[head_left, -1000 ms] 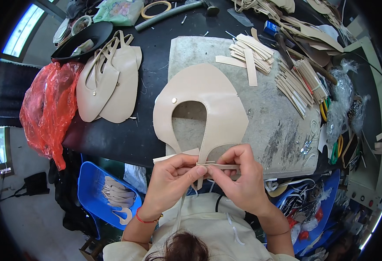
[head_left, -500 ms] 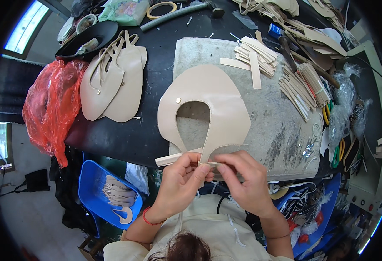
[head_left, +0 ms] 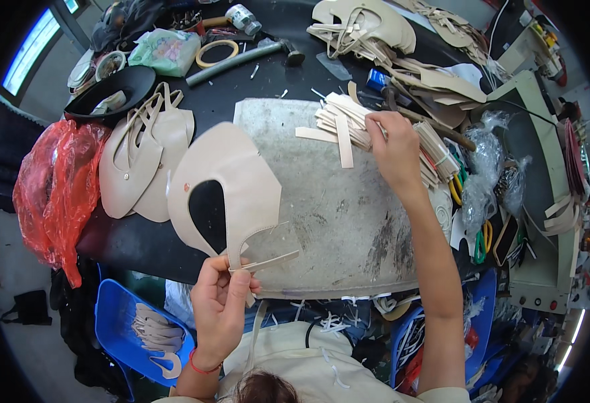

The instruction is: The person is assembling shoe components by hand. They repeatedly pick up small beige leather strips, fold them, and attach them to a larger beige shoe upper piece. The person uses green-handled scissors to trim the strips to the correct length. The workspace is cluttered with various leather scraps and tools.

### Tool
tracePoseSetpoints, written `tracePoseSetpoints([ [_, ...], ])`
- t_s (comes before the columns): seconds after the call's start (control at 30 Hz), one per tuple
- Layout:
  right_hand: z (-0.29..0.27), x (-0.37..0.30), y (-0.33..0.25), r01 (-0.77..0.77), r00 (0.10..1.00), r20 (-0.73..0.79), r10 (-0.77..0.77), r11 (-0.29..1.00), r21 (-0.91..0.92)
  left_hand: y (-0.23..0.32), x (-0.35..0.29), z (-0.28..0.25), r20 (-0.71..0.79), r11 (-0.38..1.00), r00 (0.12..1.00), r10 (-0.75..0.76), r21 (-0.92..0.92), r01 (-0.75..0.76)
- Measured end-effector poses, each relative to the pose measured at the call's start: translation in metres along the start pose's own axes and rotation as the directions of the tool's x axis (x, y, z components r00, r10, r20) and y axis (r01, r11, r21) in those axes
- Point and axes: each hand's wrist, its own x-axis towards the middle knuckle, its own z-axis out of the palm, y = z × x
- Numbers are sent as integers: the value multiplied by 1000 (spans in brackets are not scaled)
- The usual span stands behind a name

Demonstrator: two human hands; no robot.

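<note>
My left hand (head_left: 224, 292) pinches the narrow strap end of a beige leather bag panel (head_left: 254, 188), which has a large oval cut-out and a small round metal stud. A thin beige strip (head_left: 275, 260) crosses that strap at my fingertips, its free end sticking out to the right. The panel stands tilted over the left edge of the grey board. At the far right of the board, my right hand (head_left: 397, 154) has its fingers closed at a pile of beige leather strips (head_left: 342, 117). What lies between those fingertips is hidden.
Stitched beige panels (head_left: 133, 164) lie at the left beside a red plastic bag (head_left: 60, 195). A hammer (head_left: 241, 64) and tape roll (head_left: 217, 54) lie behind the grey board (head_left: 335, 221). Bundled strips (head_left: 436, 148) are near my right hand. A blue bin (head_left: 117, 329) stands below left.
My right hand has left the strap and reached forward to the strip pile. My left hand still holds the panel, now farther left and tilted. The whole view has shifted.
</note>
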Motion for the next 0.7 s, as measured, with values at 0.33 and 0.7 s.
tracePoseSetpoints([
  [0.33,21,36,0,215,892,453,17,863,-456,-3,2,-8,22,998,998,-64,0,64],
  [0.7,-16,38,-2,-67,998,11,67,998,3,-3,6,-10,-6,996,999,-54,-69,54],
])
